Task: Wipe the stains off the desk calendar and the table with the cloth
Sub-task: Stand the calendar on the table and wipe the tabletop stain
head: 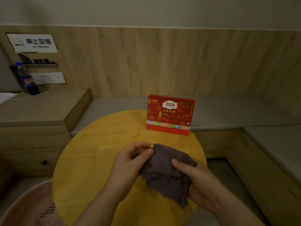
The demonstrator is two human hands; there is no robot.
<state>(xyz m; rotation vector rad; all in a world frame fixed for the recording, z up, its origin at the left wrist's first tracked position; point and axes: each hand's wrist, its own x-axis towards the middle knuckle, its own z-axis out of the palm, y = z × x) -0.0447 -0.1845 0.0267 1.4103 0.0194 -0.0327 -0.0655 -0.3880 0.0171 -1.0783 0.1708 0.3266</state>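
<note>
A red 2026 desk calendar stands upright at the far edge of the round yellow table. A dark purple-brown cloth hangs over the table's near half, held between both hands. My left hand pinches the cloth's top left corner between thumb and fingers. My right hand grips the cloth's right side, thumb lying on top. A faint mark shows on the table surface in front of the calendar, to its left.
A grey cushioned bench runs behind and to the right of the table. A wooden cabinet at left carries a cola bottle and a white cable. A pink basket sits at bottom left.
</note>
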